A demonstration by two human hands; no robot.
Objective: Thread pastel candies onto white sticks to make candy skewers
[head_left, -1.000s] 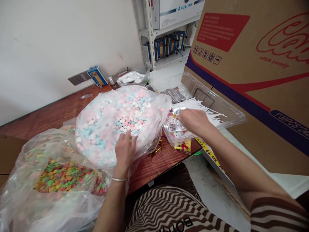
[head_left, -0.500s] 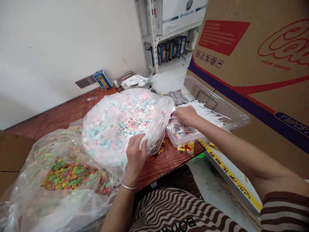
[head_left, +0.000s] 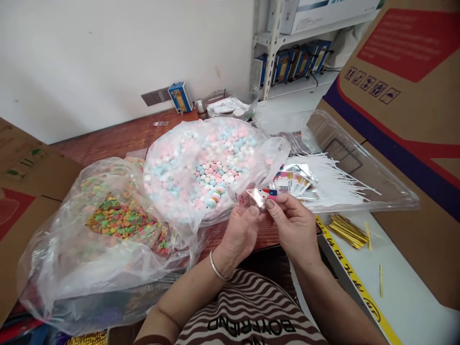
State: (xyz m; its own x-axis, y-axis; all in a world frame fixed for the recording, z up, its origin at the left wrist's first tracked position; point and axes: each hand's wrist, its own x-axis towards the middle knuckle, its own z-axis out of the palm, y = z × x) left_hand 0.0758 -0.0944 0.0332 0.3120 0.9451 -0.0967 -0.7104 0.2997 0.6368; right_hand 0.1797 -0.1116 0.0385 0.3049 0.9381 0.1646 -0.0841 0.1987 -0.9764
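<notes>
A small clear plastic bag [head_left: 259, 197] with a colourful printed edge is held up in front of me. My right hand [head_left: 297, 229] pinches its printed end between thumb and fingers. My left hand [head_left: 241, 231], with a bangle on the wrist, is closed on the other side of it. Just beyond my hands lies a large open bag of pastel round candies [head_left: 217, 175] in pink, blue and white. To its left is another bag with colourful ring-shaped pieces [head_left: 117, 218]. More printed bags [head_left: 293, 179] lie fanned out to the right of my fingers.
A clear plastic tray [head_left: 398, 201] holds white sticks [head_left: 336, 184]. Gold twist ties [head_left: 347, 231] lie on a white surface at the right. Cardboard boxes [head_left: 391, 143] flank both sides. A white shelf [head_left: 275, 57] and a small blue box [head_left: 180, 97] are at the back.
My right hand has come back from the tray with a small plastic bag. My left hand has left the candy bag's edge and joined it. The view has shifted too.
</notes>
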